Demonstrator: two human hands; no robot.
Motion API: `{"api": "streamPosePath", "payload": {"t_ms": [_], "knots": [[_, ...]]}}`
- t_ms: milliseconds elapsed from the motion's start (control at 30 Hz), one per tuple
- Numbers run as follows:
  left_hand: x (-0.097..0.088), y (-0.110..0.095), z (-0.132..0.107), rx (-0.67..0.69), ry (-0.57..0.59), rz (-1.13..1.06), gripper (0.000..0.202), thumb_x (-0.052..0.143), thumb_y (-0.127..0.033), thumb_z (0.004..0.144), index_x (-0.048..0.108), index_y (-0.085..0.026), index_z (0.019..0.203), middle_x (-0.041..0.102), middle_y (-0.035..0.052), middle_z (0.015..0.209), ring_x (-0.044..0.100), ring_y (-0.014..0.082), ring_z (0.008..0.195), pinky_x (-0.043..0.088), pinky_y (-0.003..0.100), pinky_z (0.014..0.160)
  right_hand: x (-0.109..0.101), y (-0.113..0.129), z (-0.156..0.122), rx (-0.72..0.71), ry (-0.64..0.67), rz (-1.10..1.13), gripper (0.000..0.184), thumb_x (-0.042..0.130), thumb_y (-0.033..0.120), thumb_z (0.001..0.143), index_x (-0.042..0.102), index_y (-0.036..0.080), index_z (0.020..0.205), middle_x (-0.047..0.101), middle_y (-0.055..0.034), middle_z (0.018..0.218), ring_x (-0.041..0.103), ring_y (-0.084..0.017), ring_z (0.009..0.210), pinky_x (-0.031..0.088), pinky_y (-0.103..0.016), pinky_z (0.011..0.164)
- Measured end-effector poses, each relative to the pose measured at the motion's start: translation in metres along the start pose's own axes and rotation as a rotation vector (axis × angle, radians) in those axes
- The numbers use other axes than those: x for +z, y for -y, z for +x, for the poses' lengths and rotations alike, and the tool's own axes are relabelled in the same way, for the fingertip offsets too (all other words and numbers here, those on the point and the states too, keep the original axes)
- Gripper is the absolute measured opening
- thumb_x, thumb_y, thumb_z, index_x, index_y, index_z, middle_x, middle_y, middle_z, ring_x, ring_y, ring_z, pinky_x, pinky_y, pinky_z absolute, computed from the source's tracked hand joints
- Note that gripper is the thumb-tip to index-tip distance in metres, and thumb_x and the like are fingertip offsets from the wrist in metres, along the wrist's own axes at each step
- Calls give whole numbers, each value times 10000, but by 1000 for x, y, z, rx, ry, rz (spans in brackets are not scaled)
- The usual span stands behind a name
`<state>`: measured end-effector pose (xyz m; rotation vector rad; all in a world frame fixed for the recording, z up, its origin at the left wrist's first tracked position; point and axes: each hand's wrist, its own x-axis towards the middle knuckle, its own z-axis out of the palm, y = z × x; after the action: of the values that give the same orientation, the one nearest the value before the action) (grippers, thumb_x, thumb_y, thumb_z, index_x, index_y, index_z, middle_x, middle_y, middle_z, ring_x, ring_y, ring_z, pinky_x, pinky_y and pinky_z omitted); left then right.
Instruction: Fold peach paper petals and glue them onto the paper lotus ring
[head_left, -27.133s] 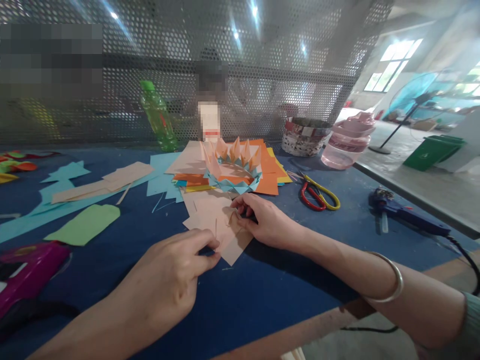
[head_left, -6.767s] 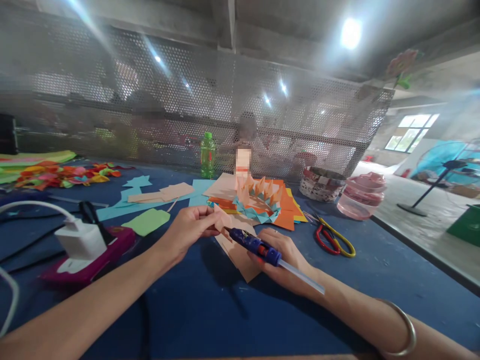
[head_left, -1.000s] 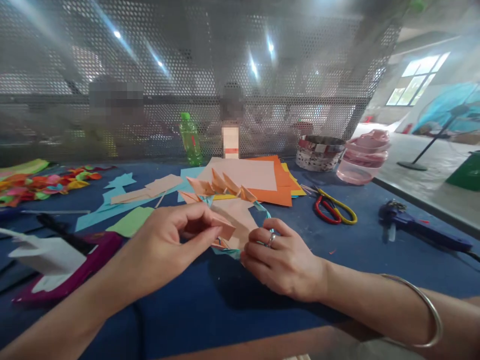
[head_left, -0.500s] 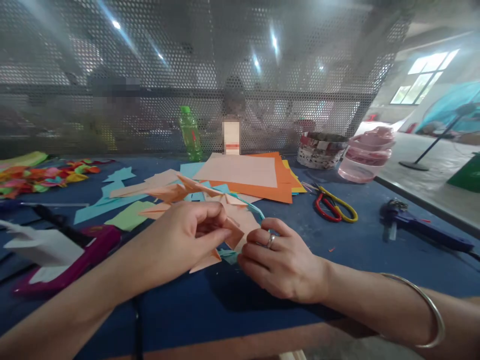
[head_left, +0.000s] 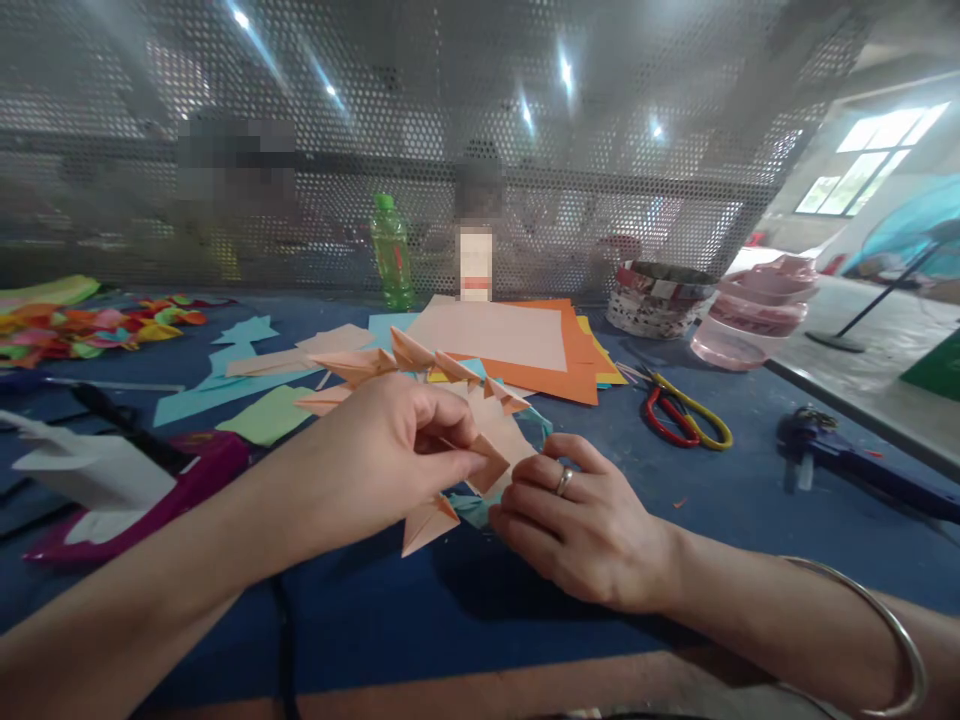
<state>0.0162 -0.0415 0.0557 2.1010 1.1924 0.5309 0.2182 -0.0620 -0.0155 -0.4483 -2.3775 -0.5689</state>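
Note:
A folded paper lotus (head_left: 480,420) with peach pointed petals and a teal base is tilted up off the blue table (head_left: 465,620), close to me. My left hand (head_left: 382,460) pinches one peach petal between thumb and fingers. My right hand (head_left: 581,520), with a ring on one finger and a bangle on the wrist, curls round the lotus's lower right edge and steadies it. Part of the teal base is hidden behind my fingers.
Orange, peach and yellow paper sheets (head_left: 525,350) lie behind the lotus, red-and-yellow scissors (head_left: 686,415) to the right, then a blue glue gun (head_left: 847,465). A magenta tool with a white charger (head_left: 112,480) sits left, with paper scraps (head_left: 247,385). A green bottle (head_left: 391,250), a basket (head_left: 656,298) and a pink container (head_left: 750,320) stand near the mesh screen.
Over the last second the lotus has been turned and tipped in my hands, and more petals now point left. My left hand's pinch has shifted a little to the right. Both hands keep hold.

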Motion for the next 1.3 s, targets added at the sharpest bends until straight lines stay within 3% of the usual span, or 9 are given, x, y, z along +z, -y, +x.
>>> {"api": "streamPosePath", "payload": {"t_ms": [467, 667, 800, 933, 1133, 1300], "knots": [[9, 14, -2, -74, -9, -59, 188, 661, -386, 753, 760, -228, 780, 736, -3, 669, 674, 191, 629, 514, 251, 537, 1, -1, -2, 10, 9, 2, 272, 544, 100, 890, 611, 181, 640, 639, -2, 664, 487, -143, 698, 367, -326, 759], [12, 15, -5, -93, -13, -71, 218, 639, -409, 779, 759, -227, 785, 753, 15, 725, 684, 198, 665, 538, 262, 575, 0, -1, -2, 18, 19, 3, 262, 536, 96, 895, 615, 180, 659, 631, -1, 661, 487, -146, 690, 364, -332, 746], [14, 15, -6, -85, 0, -82, 232, 629, -432, 802, 729, -234, 736, 754, -2, 772, 685, 197, 733, 532, 260, 629, -1, -2, -2, 19, 37, 7, 227, 549, 99, 895, 623, 173, 693, 629, -2, 667, 499, -146, 703, 361, -334, 749], [16, 17, -6, -94, 14, -110, 268, 624, -461, 812, 697, -232, 694, 718, -20, 694, 660, 173, 672, 494, 232, 560, 0, -3, -2, 28, 37, 1, 219, 552, 106, 899, 622, 173, 704, 625, 3, 664, 500, -145, 702, 360, -334, 767], [14, 15, -2, -86, 35, -107, 224, 652, -431, 784, 723, -226, 727, 748, -7, 734, 673, 185, 702, 510, 241, 603, 2, -4, -3, 179, 54, -29, 232, 574, 245, 927, 601, 176, 707, 641, 1, 681, 534, -148, 749, 342, -349, 825], [7, 10, 3, -103, 64, -83, 189, 642, -371, 775, 731, -206, 751, 730, -10, 683, 645, 156, 636, 477, 214, 545, 3, -7, -4, 331, 86, 116, 200, 648, 330, 882, 635, 176, 755, 673, -5, 729, 565, -165, 812, 325, -353, 835]]}}
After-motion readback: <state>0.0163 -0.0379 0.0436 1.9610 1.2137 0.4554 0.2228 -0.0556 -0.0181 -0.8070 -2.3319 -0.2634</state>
